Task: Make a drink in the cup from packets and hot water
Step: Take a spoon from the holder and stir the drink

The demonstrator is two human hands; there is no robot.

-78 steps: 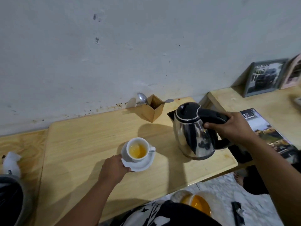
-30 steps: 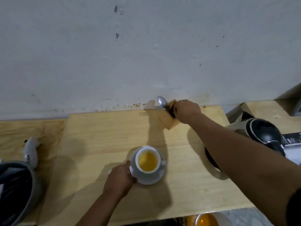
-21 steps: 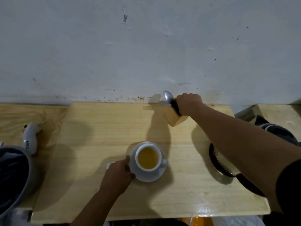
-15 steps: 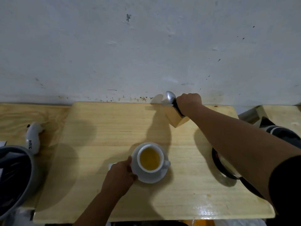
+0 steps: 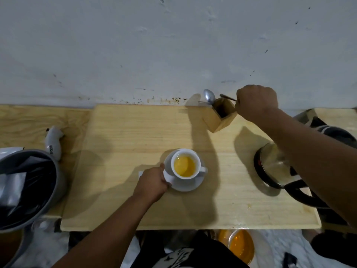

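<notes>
One utensil (image 5: 228, 97) has just come up out of the wooden holder (image 5: 222, 118), my right hand (image 5: 256, 102) clamped on its handle (kettle (image 5: 274, 167) already set down), so stirring comes next while my left hand (image 5: 152, 181) grips the saucer (image 5: 188, 185) under the cup (image 5: 185, 164) mid-tabletop (image 5: 135, 136).

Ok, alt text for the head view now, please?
Right hand grips a thin utensil above the wooden holder at the wall. Left hand holds the saucer under a cup of yellow drink; kettle at right.
</notes>
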